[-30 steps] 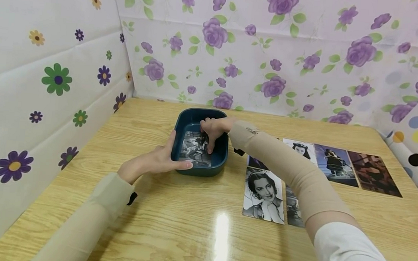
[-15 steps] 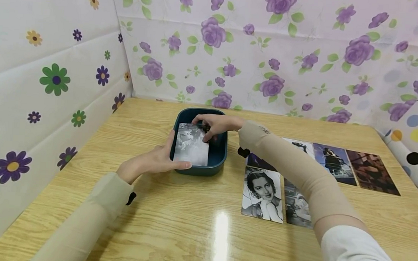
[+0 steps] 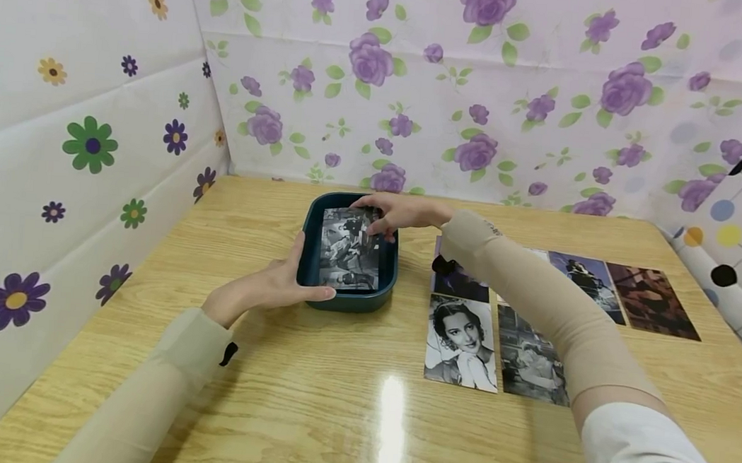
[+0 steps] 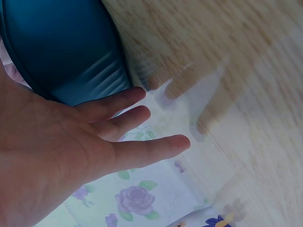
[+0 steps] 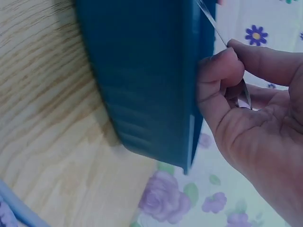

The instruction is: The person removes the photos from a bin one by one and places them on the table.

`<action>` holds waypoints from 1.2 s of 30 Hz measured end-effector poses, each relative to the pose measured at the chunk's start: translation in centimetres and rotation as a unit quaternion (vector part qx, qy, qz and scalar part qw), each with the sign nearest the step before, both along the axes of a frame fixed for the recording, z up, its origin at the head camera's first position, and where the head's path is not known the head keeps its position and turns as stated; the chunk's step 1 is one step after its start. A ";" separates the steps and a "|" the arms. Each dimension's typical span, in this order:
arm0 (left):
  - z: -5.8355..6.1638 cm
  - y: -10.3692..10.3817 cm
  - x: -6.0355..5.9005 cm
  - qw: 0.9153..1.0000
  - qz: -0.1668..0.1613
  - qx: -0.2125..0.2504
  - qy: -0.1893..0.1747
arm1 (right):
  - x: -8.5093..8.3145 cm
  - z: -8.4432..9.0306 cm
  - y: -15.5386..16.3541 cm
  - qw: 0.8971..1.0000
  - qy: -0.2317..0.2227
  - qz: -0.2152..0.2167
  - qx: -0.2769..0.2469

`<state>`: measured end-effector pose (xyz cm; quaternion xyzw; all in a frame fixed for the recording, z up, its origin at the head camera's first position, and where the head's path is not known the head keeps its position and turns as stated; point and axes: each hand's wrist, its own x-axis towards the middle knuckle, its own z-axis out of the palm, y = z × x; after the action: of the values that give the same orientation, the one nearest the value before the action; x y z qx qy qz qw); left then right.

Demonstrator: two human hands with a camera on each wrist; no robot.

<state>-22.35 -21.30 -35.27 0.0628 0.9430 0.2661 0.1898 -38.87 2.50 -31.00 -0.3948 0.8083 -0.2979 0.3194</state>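
Observation:
A dark teal plastic box (image 3: pixel 357 303) stands on the wooden table. My right hand (image 3: pixel 404 211) reaches over its far right side and pinches a black-and-white photo (image 3: pixel 349 251) by its upper right edge. The right wrist view shows the photo edge-on (image 5: pixel 215 26) between thumb and fingers, above the box rim. My left hand (image 3: pixel 265 289) lies at the box's left front corner, its thumb along the front rim. In the left wrist view, the fingers (image 4: pixel 151 150) stretch out straight beside the box wall. Whatever is under the photo is hidden.
Right of the box, several photos lie in two rows: a portrait (image 3: pixel 464 343), a grey scene (image 3: pixel 532 358), a dark purple one (image 3: pixel 460 283), a bluish one (image 3: pixel 587 281) and a brown one (image 3: pixel 652 300). My right forearm covers part of them. Flowered sheets (image 3: pixel 441 122) hang behind.
My right hand has lifted the photo from inside the box up towards its rim and shifted slightly right. The photo tilted and caught glare midway. My left hand stays at the box corner.

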 end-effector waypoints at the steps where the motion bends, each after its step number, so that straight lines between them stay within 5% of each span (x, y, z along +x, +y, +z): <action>1: -0.1 0.0 0.0 1.000 0.001 0.000 0.000 | 0.0 0.2 0.3 1.000 -0.011 -0.006 -0.006; 10: -0.4 0.4 -0.3 1.000 -0.004 0.006 0.000 | 0.4 3.2 5.2 0.998 -0.018 -0.051 -0.022; 18: -0.5 0.7 -0.2 1.000 -0.007 0.009 0.001 | 1.7 4.3 13.9 0.994 -0.028 -0.082 -0.060; 30: -0.1 0.6 0.2 1.000 -0.011 0.007 0.006 | 9.4 2.7 31.6 0.986 0.005 -0.167 0.018; 36: -0.1 0.3 0.0 1.000 -0.015 0.005 0.004 | 12.2 1.0 38.1 0.972 -0.059 -0.199 0.110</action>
<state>-22.33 -20.95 -35.39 0.0795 0.9415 0.2673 0.1894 -26.65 40.57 -29.98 -0.1705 0.8780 -0.2876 0.3426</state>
